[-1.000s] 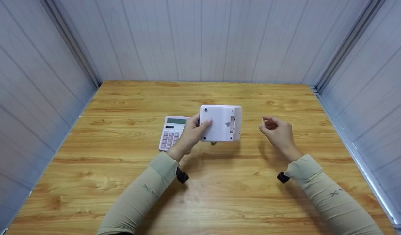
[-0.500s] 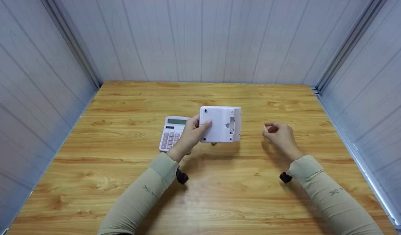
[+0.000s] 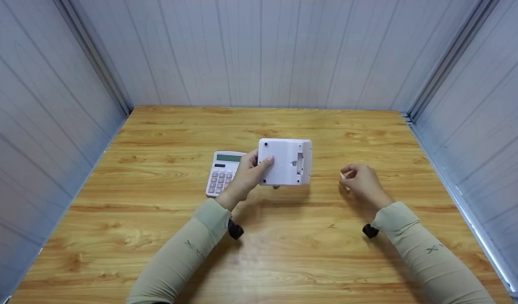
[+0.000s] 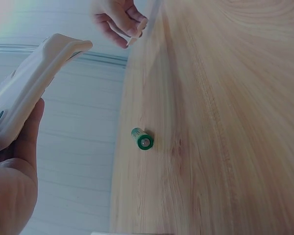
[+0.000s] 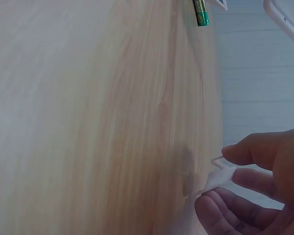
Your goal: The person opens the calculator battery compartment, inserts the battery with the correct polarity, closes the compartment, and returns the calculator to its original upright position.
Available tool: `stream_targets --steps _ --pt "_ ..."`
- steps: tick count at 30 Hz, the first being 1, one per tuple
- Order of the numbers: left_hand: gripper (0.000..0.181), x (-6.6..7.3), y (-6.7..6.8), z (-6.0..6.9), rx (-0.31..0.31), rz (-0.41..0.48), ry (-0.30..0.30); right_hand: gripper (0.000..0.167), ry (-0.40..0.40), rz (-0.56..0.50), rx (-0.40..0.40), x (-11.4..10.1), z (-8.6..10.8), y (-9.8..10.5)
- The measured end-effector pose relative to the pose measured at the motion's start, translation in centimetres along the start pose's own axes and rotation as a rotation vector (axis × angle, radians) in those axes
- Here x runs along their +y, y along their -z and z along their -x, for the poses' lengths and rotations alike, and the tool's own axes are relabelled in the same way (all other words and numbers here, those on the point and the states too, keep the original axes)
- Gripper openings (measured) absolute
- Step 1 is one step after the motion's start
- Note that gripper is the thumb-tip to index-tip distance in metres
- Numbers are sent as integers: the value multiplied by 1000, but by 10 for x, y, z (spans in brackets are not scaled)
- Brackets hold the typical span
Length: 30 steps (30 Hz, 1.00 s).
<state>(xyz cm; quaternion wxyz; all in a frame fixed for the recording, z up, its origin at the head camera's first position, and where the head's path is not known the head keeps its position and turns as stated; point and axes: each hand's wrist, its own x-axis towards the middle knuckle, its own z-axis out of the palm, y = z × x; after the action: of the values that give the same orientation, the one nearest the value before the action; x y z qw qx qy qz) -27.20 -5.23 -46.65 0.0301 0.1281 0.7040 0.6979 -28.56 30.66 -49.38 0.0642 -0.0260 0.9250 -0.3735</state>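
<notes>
My left hand [image 3: 245, 177] grips a pale calculator [image 3: 280, 162] above the table, its thumb across the back, which faces the head camera. An uncovered battery slot [image 3: 300, 164] shows near the calculator's right end; what lies inside is too small to tell. Off to the right, my right hand [image 3: 363, 183] pinches a small white battery cover [image 5: 219, 178] between thumb and fingers, low over the table. A green battery [image 4: 143, 139] lies on the wood below the held calculator, which hides most of it from the head view.
Face up on the table, a second pale calculator [image 3: 220, 174] lies left of the held one, partly behind my left hand and forearm. White panelled walls [image 3: 259, 50] enclose the wooden table [image 3: 166, 236] at the back and both sides.
My right hand has come down towards the table and slightly nearer to me, still pinching the battery cover. My left hand and its calculator stay almost in place.
</notes>
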Motion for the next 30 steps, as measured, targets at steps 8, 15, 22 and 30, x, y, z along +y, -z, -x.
stream_targets --steps 8,15,22,30 --pt "36 0 -1 1 3 8 4 38 -22 -4 -34 -1 1 -3" --pt "36 -2 0 0 4 5 -15 38 -21 18 -47 -1 -1 -3" --pt "36 -3 3 -1 17 -3 -16 34 -25 30 -58 -1 -3 -3" --pt "35 1 12 0 9 -8 -23 41 -40 15 -53 -7 -3 -1"
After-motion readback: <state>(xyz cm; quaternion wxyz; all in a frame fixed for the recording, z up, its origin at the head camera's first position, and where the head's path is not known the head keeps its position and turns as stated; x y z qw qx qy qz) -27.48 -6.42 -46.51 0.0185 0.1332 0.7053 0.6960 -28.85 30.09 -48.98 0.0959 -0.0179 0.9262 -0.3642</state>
